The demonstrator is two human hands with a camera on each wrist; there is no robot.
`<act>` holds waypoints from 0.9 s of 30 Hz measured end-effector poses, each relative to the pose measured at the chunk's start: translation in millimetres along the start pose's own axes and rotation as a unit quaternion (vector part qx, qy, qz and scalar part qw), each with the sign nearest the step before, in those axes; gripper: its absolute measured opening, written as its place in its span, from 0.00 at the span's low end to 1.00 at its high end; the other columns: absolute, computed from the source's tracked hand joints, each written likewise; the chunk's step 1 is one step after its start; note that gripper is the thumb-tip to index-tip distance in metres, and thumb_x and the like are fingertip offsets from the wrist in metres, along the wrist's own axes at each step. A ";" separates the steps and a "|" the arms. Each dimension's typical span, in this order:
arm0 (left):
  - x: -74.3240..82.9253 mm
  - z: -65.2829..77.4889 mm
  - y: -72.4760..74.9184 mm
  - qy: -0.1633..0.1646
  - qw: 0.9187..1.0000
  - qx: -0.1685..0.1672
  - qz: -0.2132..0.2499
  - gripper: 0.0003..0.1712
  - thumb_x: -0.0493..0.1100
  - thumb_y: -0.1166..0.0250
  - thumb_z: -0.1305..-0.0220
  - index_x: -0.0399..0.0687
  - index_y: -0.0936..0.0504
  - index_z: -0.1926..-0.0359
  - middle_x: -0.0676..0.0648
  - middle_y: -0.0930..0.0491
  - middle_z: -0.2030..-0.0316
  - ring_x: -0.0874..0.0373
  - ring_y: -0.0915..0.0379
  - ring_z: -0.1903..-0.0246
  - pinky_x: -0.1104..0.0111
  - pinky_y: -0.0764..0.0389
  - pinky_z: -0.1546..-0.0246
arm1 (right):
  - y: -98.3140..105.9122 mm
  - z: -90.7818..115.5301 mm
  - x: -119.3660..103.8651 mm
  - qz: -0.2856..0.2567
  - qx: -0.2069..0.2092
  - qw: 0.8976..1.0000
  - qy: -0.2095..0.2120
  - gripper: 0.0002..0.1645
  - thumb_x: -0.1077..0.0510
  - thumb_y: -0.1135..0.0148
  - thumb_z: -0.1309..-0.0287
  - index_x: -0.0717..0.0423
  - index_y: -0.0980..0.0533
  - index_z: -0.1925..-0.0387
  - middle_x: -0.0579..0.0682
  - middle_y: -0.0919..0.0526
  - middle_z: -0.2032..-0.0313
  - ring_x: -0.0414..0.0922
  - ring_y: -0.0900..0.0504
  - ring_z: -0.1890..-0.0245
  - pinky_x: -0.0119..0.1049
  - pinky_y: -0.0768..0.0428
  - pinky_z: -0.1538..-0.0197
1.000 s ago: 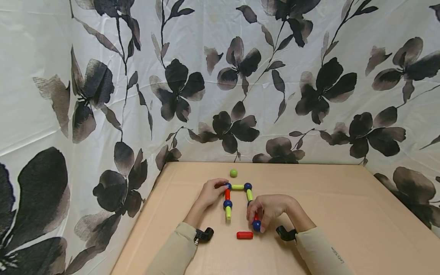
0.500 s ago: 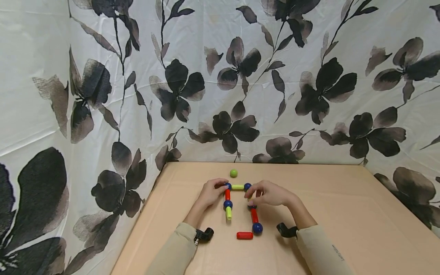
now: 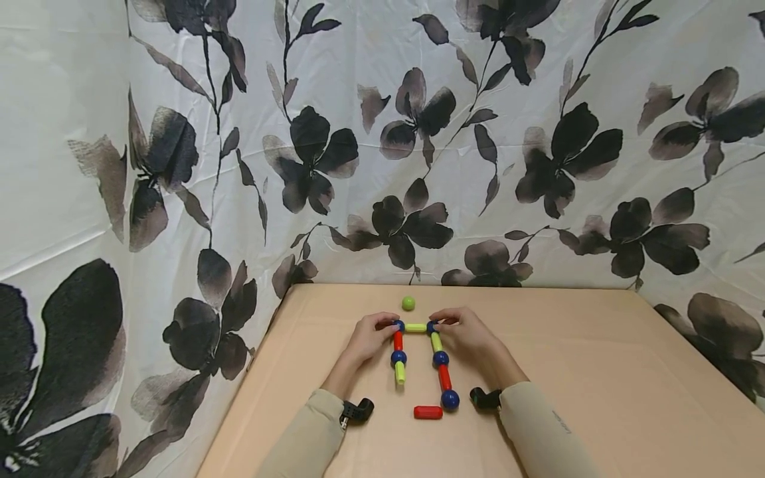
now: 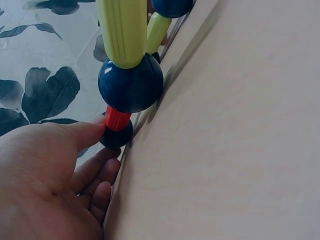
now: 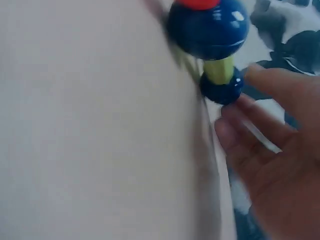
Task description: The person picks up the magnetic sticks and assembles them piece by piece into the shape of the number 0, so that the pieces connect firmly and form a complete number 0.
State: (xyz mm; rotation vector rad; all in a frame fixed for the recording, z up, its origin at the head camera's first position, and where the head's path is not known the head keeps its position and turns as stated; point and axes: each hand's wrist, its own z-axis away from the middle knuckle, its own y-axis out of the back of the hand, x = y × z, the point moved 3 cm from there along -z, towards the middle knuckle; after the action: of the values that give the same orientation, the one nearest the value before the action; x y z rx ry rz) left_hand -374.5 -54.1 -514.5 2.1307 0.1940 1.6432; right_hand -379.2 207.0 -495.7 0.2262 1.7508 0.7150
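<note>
A chain of magnetic rods and blue balls lies on the table, shaped like an upside-down U. My left hand (image 3: 366,340) pinches the far-left blue ball (image 4: 117,138) between thumb and fingers. At the far-right corner, my right hand (image 3: 477,342) pinches another blue ball (image 5: 221,91). A yellow-green rod (image 3: 415,328) joins these two corners. The left leg has a red rod (image 3: 398,341), a blue ball (image 3: 398,357) and a yellow-green rod (image 3: 400,374). Down the right run a yellow-green rod (image 3: 437,342), a blue ball (image 3: 440,358), a red rod (image 3: 445,378) and an end ball (image 3: 450,399).
A loose red rod (image 3: 427,412) lies left of the right leg's end ball. Beyond the chain sits a small green ball (image 3: 408,303). The tan table (image 3: 574,358) ends at a floral curtain (image 3: 335,252) behind.
My right hand has left the lower part of the right leg, moved away from me, and now pinches the far-right corner ball. The left hand keeps its place.
</note>
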 end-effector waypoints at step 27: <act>-1.9 0.6 0.1 -0.003 1.000 -0.001 -0.002 0.19 0.43 0.34 0.26 0.44 0.16 0.38 0.47 0.13 0.46 0.52 0.20 0.47 0.57 0.20 0.40 | -15.2 5.4 9.5 -0.019 0.048 0.999 -0.009 0.18 0.65 0.38 0.29 0.58 0.17 0.41 0.54 0.13 0.43 0.49 0.18 0.46 0.43 0.17 0.40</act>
State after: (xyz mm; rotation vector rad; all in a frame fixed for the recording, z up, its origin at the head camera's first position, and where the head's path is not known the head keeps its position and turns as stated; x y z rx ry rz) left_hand -374.4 -55.1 -516.3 2.1315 0.1958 1.6341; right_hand -373.9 201.5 -512.8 0.2632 1.7696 0.6007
